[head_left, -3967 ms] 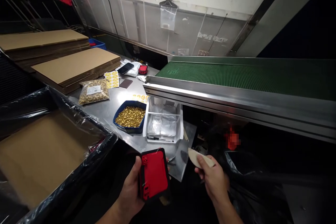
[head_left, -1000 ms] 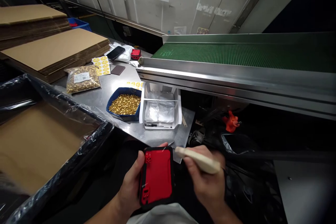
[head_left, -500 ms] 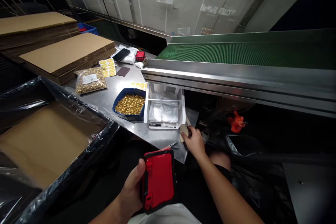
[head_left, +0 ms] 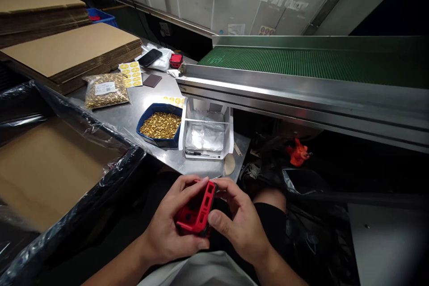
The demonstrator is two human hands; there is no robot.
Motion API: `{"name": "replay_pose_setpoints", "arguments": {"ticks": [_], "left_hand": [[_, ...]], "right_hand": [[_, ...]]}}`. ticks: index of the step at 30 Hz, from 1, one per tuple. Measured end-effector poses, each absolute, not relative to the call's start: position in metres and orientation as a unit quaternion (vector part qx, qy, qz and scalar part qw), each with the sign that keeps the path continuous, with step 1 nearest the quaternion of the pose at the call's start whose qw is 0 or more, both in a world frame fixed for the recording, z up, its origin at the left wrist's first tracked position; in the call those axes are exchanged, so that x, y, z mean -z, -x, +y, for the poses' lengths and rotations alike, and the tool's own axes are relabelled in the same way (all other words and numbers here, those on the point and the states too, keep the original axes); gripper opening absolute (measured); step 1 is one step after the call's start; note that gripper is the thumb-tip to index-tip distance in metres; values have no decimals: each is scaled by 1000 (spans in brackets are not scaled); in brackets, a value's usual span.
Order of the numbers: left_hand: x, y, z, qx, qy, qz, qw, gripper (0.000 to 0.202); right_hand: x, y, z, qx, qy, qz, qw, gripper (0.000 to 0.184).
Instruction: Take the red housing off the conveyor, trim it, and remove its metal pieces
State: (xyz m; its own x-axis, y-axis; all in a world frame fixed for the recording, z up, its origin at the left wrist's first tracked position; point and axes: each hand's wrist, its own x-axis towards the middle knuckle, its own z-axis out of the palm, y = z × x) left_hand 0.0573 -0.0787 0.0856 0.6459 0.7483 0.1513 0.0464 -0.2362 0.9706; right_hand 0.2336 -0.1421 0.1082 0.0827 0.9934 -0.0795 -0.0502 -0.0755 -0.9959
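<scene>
Both my hands hold a red and black plastic case (head_left: 197, 210) low in front of me, tilted on its edge. My left hand (head_left: 170, 228) cups it from below and the left. From the right, my right hand (head_left: 239, 223) grips it with the thumb on its near edge. A beige flat pad (head_left: 229, 164) lies on the steel table's corner, apart from my hands. Beyond it stand a white tray (head_left: 206, 136) with clear plastic bags and a blue bin (head_left: 160, 127) of small gold parts.
A green conveyor belt (head_left: 301, 65) with a steel rail runs along the right. Flat cardboard stacks (head_left: 67, 51), a bag of gold parts (head_left: 104, 90), yellow sticker sheets (head_left: 131, 74) and a phone (head_left: 149, 57) sit at the back left. A plastic-lined carton (head_left: 50, 170) stands at my left.
My right hand set the beige pad on the table corner and came back to the red case. The case turned from flat in my left hand to tilted between both hands.
</scene>
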Motion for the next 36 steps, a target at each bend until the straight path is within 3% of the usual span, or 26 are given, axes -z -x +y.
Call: {"name": "replay_pose_setpoints", "arguments": {"ticks": [6, 11, 16, 18, 22, 24, 28, 29, 31, 34, 35, 36], "left_hand": [[-84, -54, -81, -314, -739, 264, 534, 80], [-82, -52, -82, -310, -743, 259, 533, 82], [-83, -50, -84, -333, -758, 252, 502, 83], [-86, -50, -86, -351, -758, 260, 485, 82], [-94, -52, -91, -387, -746, 279, 465, 75], [-98, -53, -93, -399, -749, 278, 450, 74], [-99, -54, -95, -413, -747, 282, 439, 72], [-99, -54, -95, -413, -745, 282, 441, 72], [-97, -53, -95, -406, -750, 279, 441, 72], [-94, -51, -96, -395, -755, 273, 446, 75], [-94, -51, -96, -392, -753, 271, 455, 75], [-93, -52, -97, -389, -747, 269, 467, 75]], "right_hand": [[-109, -237, -145, -530, 513, -435, 516, 33], [-114, -238, -148, -531, 505, -470, 492, 56], [-110, -239, -146, -517, 520, -458, 503, 28], [-109, -240, -147, -515, 499, -478, 507, 36], [-109, -243, -148, -509, 445, -528, 513, 76], [-110, -245, -148, -508, 437, -530, 520, 70], [-111, -246, -146, -513, 448, -501, 533, 30], [-111, -245, -146, -512, 452, -496, 536, 28], [-111, -245, -146, -510, 450, -504, 533, 37], [-112, -242, -145, -497, 440, -534, 523, 73], [-113, -241, -145, -491, 448, -531, 525, 68], [-113, -241, -144, -487, 464, -519, 528, 51]]}}
